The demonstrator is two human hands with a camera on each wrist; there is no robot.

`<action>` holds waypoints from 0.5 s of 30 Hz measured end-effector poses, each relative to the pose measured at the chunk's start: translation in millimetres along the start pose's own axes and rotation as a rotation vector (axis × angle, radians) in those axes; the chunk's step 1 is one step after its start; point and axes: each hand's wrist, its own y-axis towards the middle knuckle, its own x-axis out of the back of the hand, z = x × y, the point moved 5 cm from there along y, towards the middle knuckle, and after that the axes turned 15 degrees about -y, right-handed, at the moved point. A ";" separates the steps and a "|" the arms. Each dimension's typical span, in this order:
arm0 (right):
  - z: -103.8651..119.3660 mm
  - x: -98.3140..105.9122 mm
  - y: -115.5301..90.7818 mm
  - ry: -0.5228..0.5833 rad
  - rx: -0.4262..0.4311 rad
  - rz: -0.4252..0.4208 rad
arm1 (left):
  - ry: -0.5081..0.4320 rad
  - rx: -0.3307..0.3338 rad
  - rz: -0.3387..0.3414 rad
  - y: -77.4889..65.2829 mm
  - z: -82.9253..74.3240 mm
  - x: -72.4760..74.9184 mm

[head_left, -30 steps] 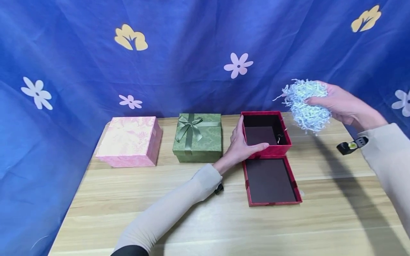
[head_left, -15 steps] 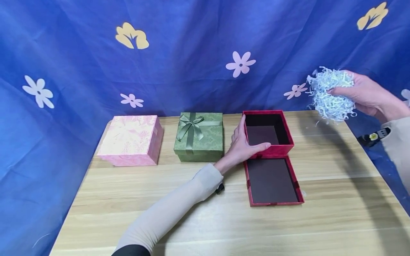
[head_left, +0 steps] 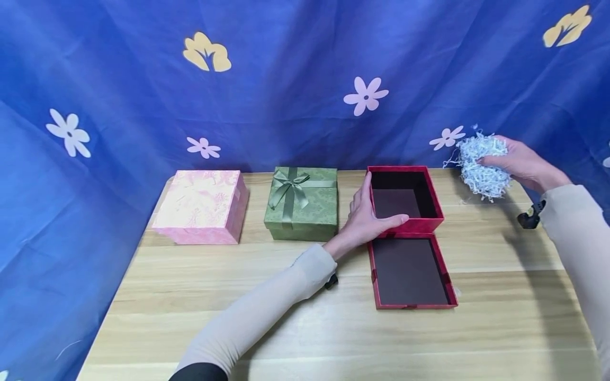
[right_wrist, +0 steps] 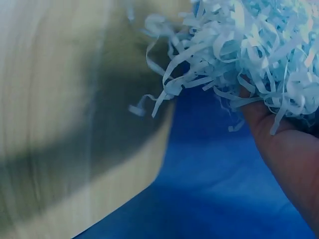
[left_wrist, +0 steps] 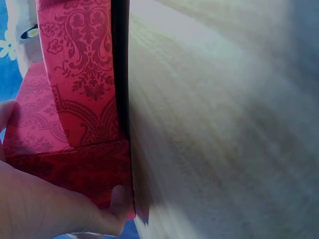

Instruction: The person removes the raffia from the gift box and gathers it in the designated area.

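A red gift box (head_left: 413,226) stands uncovered, its dark inside showing bare. My left hand (head_left: 364,219) holds it at the near left corner, thumb along the front wall and fingers along the left side. In the left wrist view, those fingers lie against the patterned red box (left_wrist: 75,172). The red lid (head_left: 414,272) lies inside up, just in front of the box. Off to the right, my right hand (head_left: 524,163) grips a fluffy wad of light blue shredded paper (head_left: 483,169) above the table. Loose strips hang from this shredded paper (right_wrist: 269,55) in the right wrist view.
A green gift box (head_left: 302,211) with a ribbon bow stands left of the red one. Farther left is a closed pink box (head_left: 200,203). A blue flowered cloth (head_left: 286,79) hangs behind the wooden table (head_left: 305,338). A small pale scrap (head_left: 457,292) lies beside the lid.
The right hand carried the shredded paper away from the red box to the right, then lowered it slightly. A strand inside the box is gone. The left hand stays on the box.
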 end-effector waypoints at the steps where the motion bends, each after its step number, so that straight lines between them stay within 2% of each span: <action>1: -5.0 -1.5 2.0 -0.058 -0.008 0.003 | 0.002 0.001 0.001 0.0 0.3 -0.2; 4: -17.1 -7.5 7.2 -0.183 -0.036 0.037 | 0.011 0.003 0.004 0.1 1.5 -1.0; 6: -23.5 -12.1 10.7 -0.226 -0.053 0.067 | 0.016 0.005 0.004 0.3 2.1 -1.3; 10: -34.2 -21.6 16.5 -0.239 -0.078 0.125 | 0.018 0.012 0.003 0.2 2.7 -1.4; 15: -40.6 -31.1 19.9 -0.281 -0.083 0.120 | 0.021 0.019 0.003 0.4 3.8 -0.3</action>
